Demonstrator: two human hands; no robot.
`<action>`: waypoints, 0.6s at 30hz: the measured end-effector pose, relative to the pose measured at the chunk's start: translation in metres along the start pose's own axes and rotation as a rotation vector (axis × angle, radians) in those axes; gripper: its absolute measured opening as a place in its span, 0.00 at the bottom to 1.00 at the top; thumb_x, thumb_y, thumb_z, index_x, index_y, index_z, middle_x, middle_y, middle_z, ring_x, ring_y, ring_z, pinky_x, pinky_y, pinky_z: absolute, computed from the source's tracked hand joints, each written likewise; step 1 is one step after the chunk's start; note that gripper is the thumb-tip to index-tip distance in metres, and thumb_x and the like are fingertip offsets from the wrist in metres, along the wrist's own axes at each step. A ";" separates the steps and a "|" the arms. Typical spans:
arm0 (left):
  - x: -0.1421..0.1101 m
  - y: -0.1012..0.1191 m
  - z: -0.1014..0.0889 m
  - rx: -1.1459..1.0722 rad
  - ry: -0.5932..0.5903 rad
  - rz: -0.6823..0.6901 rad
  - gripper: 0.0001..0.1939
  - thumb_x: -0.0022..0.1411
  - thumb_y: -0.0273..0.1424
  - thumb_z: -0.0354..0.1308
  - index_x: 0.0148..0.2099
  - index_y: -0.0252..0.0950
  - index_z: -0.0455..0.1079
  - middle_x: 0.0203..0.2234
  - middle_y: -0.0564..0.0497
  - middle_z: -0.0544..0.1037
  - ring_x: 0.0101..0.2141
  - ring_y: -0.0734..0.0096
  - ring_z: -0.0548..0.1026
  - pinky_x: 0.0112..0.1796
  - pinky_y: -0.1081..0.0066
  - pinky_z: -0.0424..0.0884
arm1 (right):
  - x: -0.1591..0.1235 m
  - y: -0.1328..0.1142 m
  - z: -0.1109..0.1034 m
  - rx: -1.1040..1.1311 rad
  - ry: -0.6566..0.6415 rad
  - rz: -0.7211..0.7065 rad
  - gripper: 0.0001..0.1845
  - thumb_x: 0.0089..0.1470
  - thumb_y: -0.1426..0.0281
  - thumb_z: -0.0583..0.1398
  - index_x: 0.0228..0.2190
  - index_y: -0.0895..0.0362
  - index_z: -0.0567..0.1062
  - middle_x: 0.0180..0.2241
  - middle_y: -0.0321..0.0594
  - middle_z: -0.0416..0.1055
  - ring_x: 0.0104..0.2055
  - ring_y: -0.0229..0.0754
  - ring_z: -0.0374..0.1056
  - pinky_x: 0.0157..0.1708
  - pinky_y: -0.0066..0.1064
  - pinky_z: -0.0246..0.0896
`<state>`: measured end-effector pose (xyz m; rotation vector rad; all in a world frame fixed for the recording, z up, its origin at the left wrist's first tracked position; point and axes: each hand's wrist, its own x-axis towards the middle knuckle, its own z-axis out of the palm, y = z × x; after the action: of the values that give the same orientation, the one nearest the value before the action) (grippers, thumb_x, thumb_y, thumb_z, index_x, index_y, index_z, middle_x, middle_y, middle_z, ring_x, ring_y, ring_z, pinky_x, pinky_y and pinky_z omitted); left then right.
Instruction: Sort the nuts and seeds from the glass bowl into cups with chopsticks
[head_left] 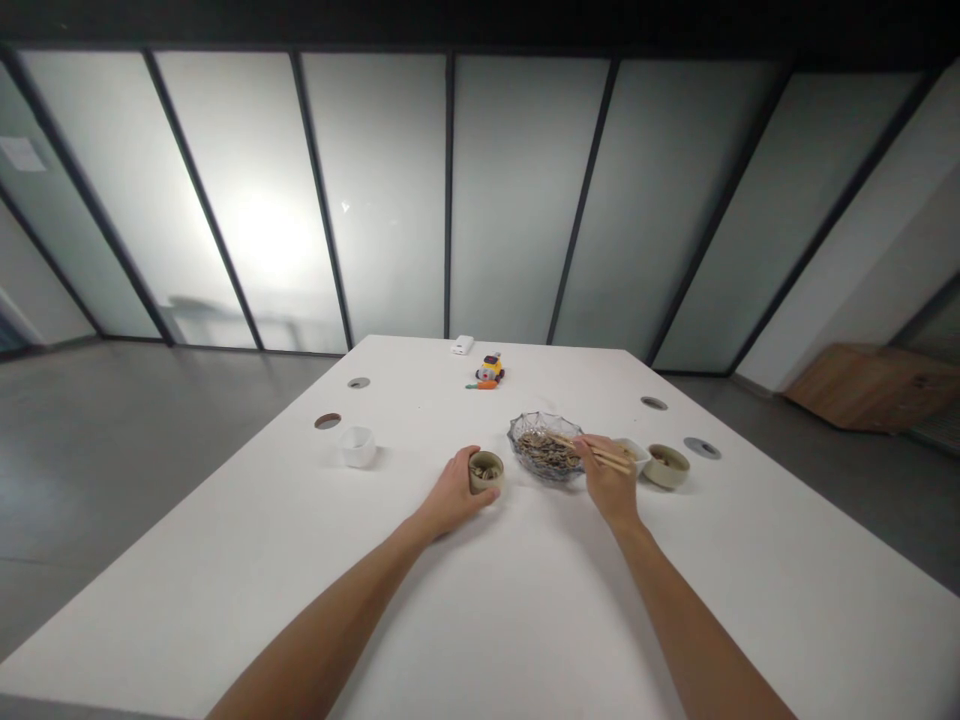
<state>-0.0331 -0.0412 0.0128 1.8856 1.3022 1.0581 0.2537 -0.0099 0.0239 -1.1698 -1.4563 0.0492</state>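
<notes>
My left hand (454, 492) is wrapped round a small beige cup (487, 485) on the table, with some dark striped pieces like sunflower seeds inside. In my right hand (611, 485) is a pair of wooden chopsticks (616, 461), their tips reaching into a clear glass bowl (517, 447). That bowl holds a heap of the same seeds (546, 450). Just behind my right hand stands a white bowl (637, 453), partly hidden by it. To its right is a second beige cup (667, 468) with a little something inside.
A white square bowl (358, 447) stands on the left of the white table (480, 620). Farther back are a yellow toy car (490, 368), a small orange carrot-like toy (486, 385) and a white box-like object (463, 345). Several round holes pierce the tabletop near its sides.
</notes>
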 end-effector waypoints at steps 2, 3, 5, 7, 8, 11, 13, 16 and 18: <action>0.000 0.001 0.000 0.004 -0.002 -0.001 0.36 0.56 0.34 0.69 0.65 0.37 0.62 0.60 0.40 0.73 0.59 0.51 0.72 0.62 0.53 0.66 | 0.001 -0.001 -0.002 -0.025 -0.001 0.007 0.29 0.64 0.44 0.56 0.32 0.54 0.82 0.33 0.46 0.82 0.37 0.50 0.76 0.42 0.44 0.71; 0.000 0.001 0.000 0.007 -0.003 -0.003 0.36 0.56 0.34 0.69 0.65 0.37 0.62 0.60 0.39 0.73 0.59 0.51 0.72 0.62 0.53 0.66 | 0.001 -0.002 -0.002 -0.029 -0.013 0.014 0.29 0.64 0.43 0.56 0.32 0.54 0.82 0.33 0.46 0.82 0.36 0.50 0.76 0.42 0.43 0.71; 0.000 0.002 0.000 0.015 -0.006 -0.006 0.36 0.56 0.34 0.69 0.65 0.36 0.62 0.60 0.39 0.73 0.59 0.51 0.72 0.62 0.53 0.66 | 0.000 -0.002 0.000 -0.014 -0.047 0.025 0.29 0.63 0.43 0.57 0.31 0.53 0.82 0.33 0.45 0.82 0.36 0.50 0.76 0.41 0.43 0.71; 0.000 0.003 -0.001 0.020 -0.010 -0.003 0.36 0.57 0.33 0.68 0.65 0.36 0.62 0.59 0.38 0.73 0.58 0.50 0.72 0.61 0.52 0.66 | 0.000 -0.002 0.002 0.018 -0.081 0.025 0.30 0.61 0.41 0.58 0.30 0.53 0.82 0.32 0.45 0.82 0.35 0.50 0.76 0.40 0.43 0.71; 0.000 0.003 -0.001 0.019 -0.010 0.000 0.36 0.57 0.33 0.68 0.65 0.36 0.62 0.59 0.38 0.73 0.58 0.50 0.73 0.61 0.52 0.67 | -0.001 -0.002 0.003 0.029 -0.089 0.024 0.30 0.61 0.40 0.58 0.30 0.53 0.82 0.32 0.45 0.82 0.35 0.50 0.76 0.40 0.43 0.71; -0.001 0.004 -0.001 0.014 -0.010 -0.001 0.35 0.57 0.33 0.68 0.65 0.36 0.62 0.59 0.38 0.73 0.59 0.50 0.72 0.61 0.53 0.66 | -0.002 -0.002 0.004 0.022 -0.070 0.025 0.31 0.61 0.40 0.57 0.30 0.54 0.82 0.32 0.46 0.82 0.35 0.50 0.76 0.39 0.43 0.72; -0.001 0.003 -0.001 0.012 -0.011 -0.008 0.35 0.57 0.33 0.68 0.65 0.36 0.62 0.60 0.38 0.73 0.59 0.51 0.72 0.61 0.53 0.66 | -0.002 -0.002 0.003 0.001 -0.048 0.023 0.31 0.62 0.41 0.57 0.30 0.54 0.81 0.32 0.47 0.82 0.35 0.50 0.76 0.40 0.43 0.72; 0.000 0.003 -0.001 0.009 -0.014 -0.008 0.35 0.57 0.33 0.68 0.64 0.36 0.62 0.60 0.37 0.72 0.59 0.51 0.72 0.61 0.53 0.66 | -0.001 -0.003 0.000 -0.018 -0.038 0.003 0.30 0.64 0.43 0.56 0.30 0.54 0.81 0.32 0.47 0.82 0.36 0.50 0.77 0.42 0.43 0.71; 0.000 0.002 0.000 0.006 -0.012 -0.004 0.35 0.57 0.33 0.69 0.64 0.36 0.62 0.60 0.38 0.73 0.59 0.51 0.72 0.61 0.53 0.66 | 0.001 -0.004 -0.003 -0.024 -0.043 0.000 0.30 0.64 0.43 0.55 0.30 0.54 0.81 0.32 0.47 0.82 0.36 0.50 0.77 0.42 0.43 0.72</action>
<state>-0.0324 -0.0419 0.0149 1.8898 1.3029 1.0406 0.2537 -0.0124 0.0278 -1.1950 -1.4978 0.0570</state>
